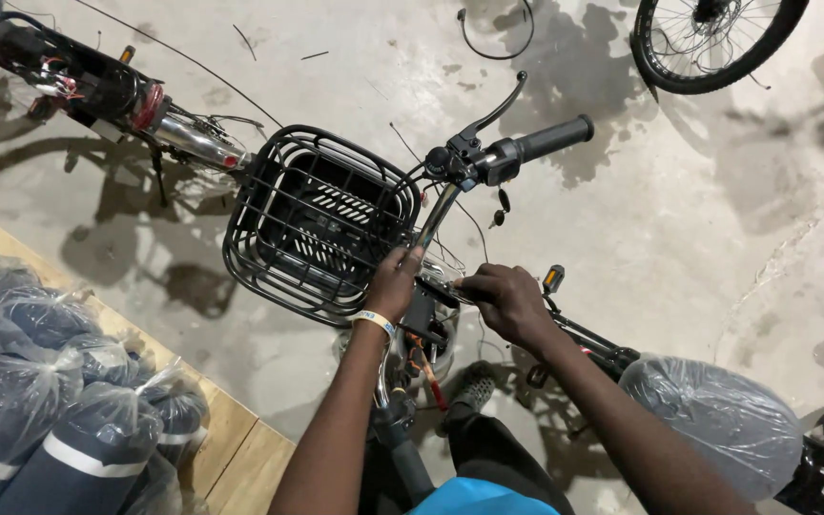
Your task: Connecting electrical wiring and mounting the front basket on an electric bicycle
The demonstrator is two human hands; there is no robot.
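I see a small black box (pixel 423 313) at the middle of the handlebar (pixel 450 195), just behind the black wire basket (pixel 317 221). My left hand (pixel 395 281) closes around the bar beside the box, seemingly to steady it. My right hand (pixel 505 303) has its fingers pinched narrowly at the box's right edge, on something too small to make out. Loose wires (pixel 423 367) hang below the box. The brake lever (pixel 493 113) and rubber grip (pixel 555 138) point away from me. 1 wheel (pixel 708 43) lies on the concrete floor (pixel 698 219); wrapped rolls (pixel 40 381) sit at my left.
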